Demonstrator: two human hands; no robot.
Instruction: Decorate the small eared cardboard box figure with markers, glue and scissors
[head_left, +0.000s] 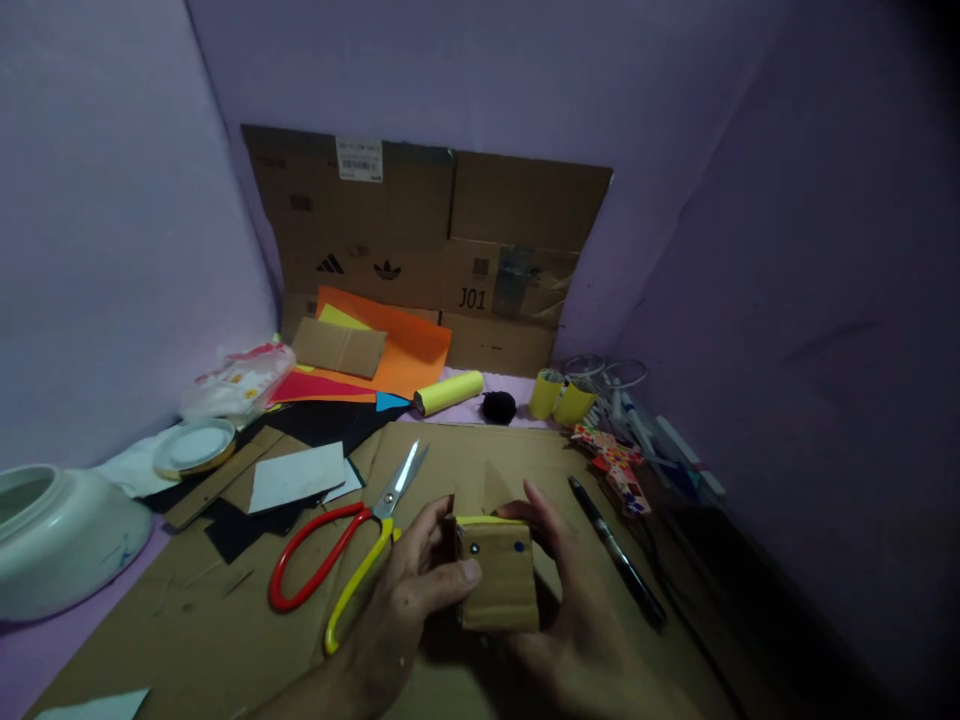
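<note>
Purple walls point(487, 70) stand around the working place, and a big cardboard sheet point(375, 220) leans upright on the back one. At the far left sits a white round pot point(82, 550), and near to it lies a pale lid point(193, 445). Next comes a white card point(296, 478), then scissors point(388, 499) with one red and one yellow handle, their blades only slightly apart. Just beside the yellow handle is the person's left hand point(401, 605), with its thumb pressed upon the front of a small cardboard box point(499, 590). This box is at the lower middle, between both hands, and shows two dark dots on its front. The right hand point(576, 620) is closed around its right side, so both hands clamp it. Further right, a black pen point(616, 552) lies slanted, near a colourful patterned piece point(616, 465).
</note>
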